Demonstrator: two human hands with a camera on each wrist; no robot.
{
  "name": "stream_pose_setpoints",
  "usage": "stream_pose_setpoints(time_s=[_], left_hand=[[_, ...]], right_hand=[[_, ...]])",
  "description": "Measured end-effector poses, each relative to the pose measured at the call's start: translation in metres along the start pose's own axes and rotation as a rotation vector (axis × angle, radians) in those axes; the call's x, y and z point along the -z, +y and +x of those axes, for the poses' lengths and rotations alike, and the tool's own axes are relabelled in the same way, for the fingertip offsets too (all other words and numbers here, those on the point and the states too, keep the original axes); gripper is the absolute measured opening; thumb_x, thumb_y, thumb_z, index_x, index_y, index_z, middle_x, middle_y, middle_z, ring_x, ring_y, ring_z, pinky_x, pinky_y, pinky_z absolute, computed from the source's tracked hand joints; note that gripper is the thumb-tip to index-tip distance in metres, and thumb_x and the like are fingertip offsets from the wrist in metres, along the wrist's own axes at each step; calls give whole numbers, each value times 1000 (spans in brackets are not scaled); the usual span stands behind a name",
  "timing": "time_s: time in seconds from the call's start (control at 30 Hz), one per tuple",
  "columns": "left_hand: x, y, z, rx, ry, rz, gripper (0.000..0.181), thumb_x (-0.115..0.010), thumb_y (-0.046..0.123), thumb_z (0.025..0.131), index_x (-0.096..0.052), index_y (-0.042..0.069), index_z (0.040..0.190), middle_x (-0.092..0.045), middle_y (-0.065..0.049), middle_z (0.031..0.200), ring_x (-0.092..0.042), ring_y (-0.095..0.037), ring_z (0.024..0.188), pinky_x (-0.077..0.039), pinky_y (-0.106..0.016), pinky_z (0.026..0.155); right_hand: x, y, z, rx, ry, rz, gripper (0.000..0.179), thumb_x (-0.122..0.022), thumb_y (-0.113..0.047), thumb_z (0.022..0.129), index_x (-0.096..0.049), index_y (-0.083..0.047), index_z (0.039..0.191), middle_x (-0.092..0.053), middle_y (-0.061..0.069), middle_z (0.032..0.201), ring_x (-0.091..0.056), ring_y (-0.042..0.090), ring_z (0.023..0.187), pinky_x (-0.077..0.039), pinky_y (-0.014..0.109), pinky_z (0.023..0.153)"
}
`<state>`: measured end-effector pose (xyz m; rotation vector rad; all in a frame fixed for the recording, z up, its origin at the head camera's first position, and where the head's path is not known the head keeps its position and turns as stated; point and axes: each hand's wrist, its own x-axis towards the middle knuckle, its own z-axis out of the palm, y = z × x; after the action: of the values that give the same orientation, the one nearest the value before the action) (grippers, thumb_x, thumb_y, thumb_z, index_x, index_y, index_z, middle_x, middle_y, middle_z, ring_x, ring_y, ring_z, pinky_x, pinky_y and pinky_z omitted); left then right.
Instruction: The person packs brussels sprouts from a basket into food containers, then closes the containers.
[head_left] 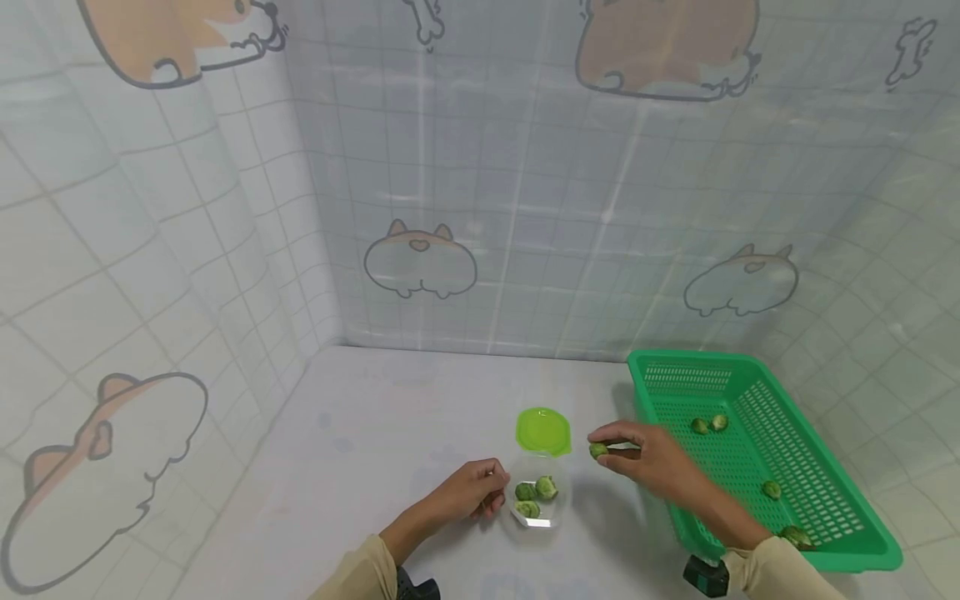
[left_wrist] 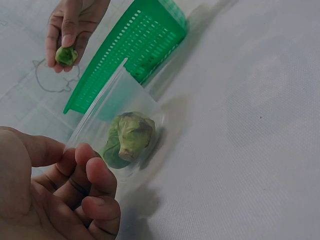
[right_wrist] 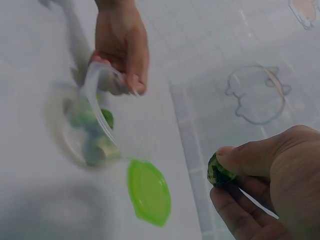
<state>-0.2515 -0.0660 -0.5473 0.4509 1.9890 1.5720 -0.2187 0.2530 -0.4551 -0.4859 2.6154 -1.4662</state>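
Observation:
A clear plastic container point(head_left: 561, 500) stands on the table with several Brussels sprouts point(head_left: 546, 487) inside. My left hand point(head_left: 471, 490) pinches its left rim between thumb and fingers, seen close up in the left wrist view. In the air to the right of the container, my right hand point(head_left: 651, 458) holds one Brussels sprout point(right_wrist: 219, 172) between thumb and fingertips. Just behind the container lies a bright green lid point(head_left: 543, 431), flat on the table.
A green perforated basket point(head_left: 825, 454) stands at the right, beneath my right forearm, with several sprouts point(head_left: 771, 489) on its floor. Behind the white table point(head_left: 375, 417) rises a curtain-like wall point(head_left: 525, 208) with dog drawings; another such wall point(head_left: 150, 275) stands at the left.

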Motion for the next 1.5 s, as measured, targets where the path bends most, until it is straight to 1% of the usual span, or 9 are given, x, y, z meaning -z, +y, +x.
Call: stream_pose_setpoints(time_s=[0.23, 0.33, 0.43, 0.57, 0.73, 1.0, 1.2, 1.33, 1.5], left_hand=[[0, 0, -1, -7, 0, -1, 26, -52, 28, 105, -58, 9, 88, -61, -2, 70, -51, -14, 59, -38, -25, 50], [0, 0, -1, -9, 1, -2, 26, -52, 27, 105, -58, 8, 88, -61, -2, 70, -51, -14, 59, -39, -25, 50], [0, 0, -1, -12, 1, 1, 27, -52, 27, 105, -58, 7, 88, -61, -2, 70, -51, -14, 59, -39, -25, 50], [-1, 1, -2, -15, 0, 3, 27, -52, 27, 105, -58, 6, 88, -61, -3, 70, -51, -14, 58, -38, -26, 50], [-1, 0, -1, -13, 2, 3, 27, -53, 27, 104, -58, 7, 87, -61, -2, 69, -52, -14, 58, -38, -26, 49], [-1, 0, -1, -17, 2, 9, 27, -53, 28, 104, -58, 7, 87, -61, -3, 70, -51, -14, 58, -39, -25, 50], [0, 1, 0, -23, -2, 10, 27, -53, 28, 104, -58, 7, 87, -61, -3, 70, -52, -14, 59, -39, -25, 50], [0, 1, -1, -28, -10, 2, 27, -53, 28, 104, -58, 7, 87, -61, -3, 70, -52, -13, 59, -38, -24, 50], [0, 1, -2, -38, -19, 0, 27, -52, 27, 104, -57, 7, 87, -61, -2, 69, -51, -12, 58, -38, -23, 49]], right_hand=[[-25, -1, 7, 49, -45, 45, 26, -76, -9, 90, -71, -12, 116, -69, 14, 117, -68, 30, 110, -56, 28, 88], [-35, -3, 9, 33, -59, 59, 26, -76, -10, 89, -72, -14, 115, -70, 9, 116, -68, 29, 111, -56, 28, 88], [-44, -3, 12, 15, -72, 67, 25, -76, -10, 89, -72, -16, 114, -70, 8, 116, -67, 28, 111, -56, 28, 88], [-53, -3, 13, 17, -88, 83, 25, -75, -7, 90, -72, -14, 114, -69, 14, 118, -67, 29, 112, -56, 28, 89], [-63, -2, 15, 14, -104, 88, 24, -74, -5, 90, -72, -13, 112, -69, 13, 116, -67, 28, 111, -56, 27, 88], [-75, 3, 17, 12, -131, 96, 23, -74, -4, 89, -72, -8, 112, -69, 14, 117, -66, 30, 111, -56, 27, 87], [-81, 8, 20, 26, -152, 62, 24, -74, -2, 89, -71, -3, 113, -70, 11, 116, -67, 25, 110, -57, 30, 87], [-83, 7, 22, 20, -177, 12, 25, -75, -1, 88, -72, -6, 112, -70, 9, 115, -66, 20, 110, -56, 28, 87], [-86, 3, 25, 45, -211, -117, 26, -76, 2, 86, -73, -10, 109, -72, 1, 110, -67, 13, 105, -55, 24, 86]])
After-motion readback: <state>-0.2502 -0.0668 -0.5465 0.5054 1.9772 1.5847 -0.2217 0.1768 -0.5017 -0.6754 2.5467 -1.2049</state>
